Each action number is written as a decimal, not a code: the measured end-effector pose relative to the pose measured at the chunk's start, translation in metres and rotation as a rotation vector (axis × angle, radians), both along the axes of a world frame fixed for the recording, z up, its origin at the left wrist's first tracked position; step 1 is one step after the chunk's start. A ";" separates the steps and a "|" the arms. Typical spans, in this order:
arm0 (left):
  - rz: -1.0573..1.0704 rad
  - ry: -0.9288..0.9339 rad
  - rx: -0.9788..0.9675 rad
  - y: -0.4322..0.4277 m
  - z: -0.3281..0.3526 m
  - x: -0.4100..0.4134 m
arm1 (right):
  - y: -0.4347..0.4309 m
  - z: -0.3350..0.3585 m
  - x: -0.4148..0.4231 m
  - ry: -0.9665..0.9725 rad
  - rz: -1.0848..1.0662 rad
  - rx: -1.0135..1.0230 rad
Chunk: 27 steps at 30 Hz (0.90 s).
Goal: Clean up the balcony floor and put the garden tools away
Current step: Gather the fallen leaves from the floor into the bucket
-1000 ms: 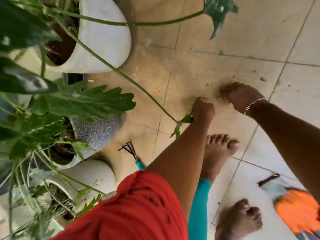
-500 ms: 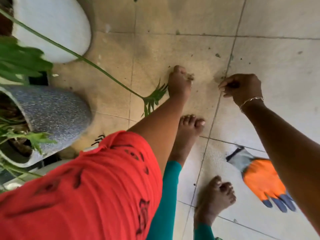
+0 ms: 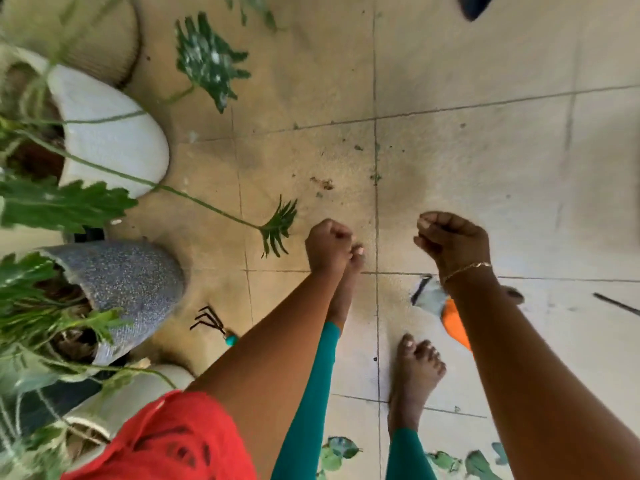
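Beige tiles make up the balcony floor (image 3: 450,150), seen from above with both arms reaching down over it. The left hand (image 3: 329,247) is balled into a tight fist, knuckles up, held above the toes of the left foot (image 3: 346,289). The right hand (image 3: 453,240) is also curled closed, thumb pressed against the bent fingers, with a thin gold bracelet (image 3: 467,270) at the wrist. The hands are apart, and neither touches the floor. I cannot tell whether either fist encloses anything.

A few dark soil crumbs (image 3: 323,183) and small green scraps lie on the tiles ahead of the hands. A hand rake (image 3: 207,320) with black tines and a teal handle lies on the floor beside a grey speckled pot (image 3: 131,282), its handle mostly hidden by the left forearm. A gardening glove (image 3: 438,308), grey at the cuff and orange below, lies on the floor partly under the right forearm, near the bare right foot (image 3: 415,372). A white pot (image 3: 114,133) stands farther back on the left, and a long stalk from that side ends in a drooping leaf (image 3: 277,226) near the left hand.
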<state>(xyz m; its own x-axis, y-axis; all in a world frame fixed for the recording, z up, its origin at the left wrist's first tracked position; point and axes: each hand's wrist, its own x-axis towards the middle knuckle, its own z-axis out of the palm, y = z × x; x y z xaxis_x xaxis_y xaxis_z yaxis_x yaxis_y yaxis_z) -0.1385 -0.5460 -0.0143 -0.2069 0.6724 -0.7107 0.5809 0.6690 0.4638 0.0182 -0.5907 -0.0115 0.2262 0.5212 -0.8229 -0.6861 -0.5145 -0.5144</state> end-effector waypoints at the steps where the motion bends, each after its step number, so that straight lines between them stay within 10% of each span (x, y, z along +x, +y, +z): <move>1: -0.028 -0.008 -0.004 -0.003 0.010 0.005 | -0.009 0.011 0.006 0.013 -0.052 -0.006; 19: -0.314 -0.178 -0.247 -0.137 0.115 0.108 | -0.230 0.112 -0.021 0.124 -0.907 -0.198; 27: -0.757 -0.189 -0.304 -0.226 0.123 0.119 | -0.312 0.139 -0.046 0.105 -1.316 -0.162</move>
<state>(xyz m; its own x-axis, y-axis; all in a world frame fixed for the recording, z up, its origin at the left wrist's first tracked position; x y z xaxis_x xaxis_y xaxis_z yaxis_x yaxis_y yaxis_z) -0.0192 -0.7722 0.1087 0.3639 0.3549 -0.8612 0.8542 0.2414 0.4605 -0.0280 -0.9026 0.1272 0.4152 -0.1408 -0.8988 -0.7482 0.5092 -0.4254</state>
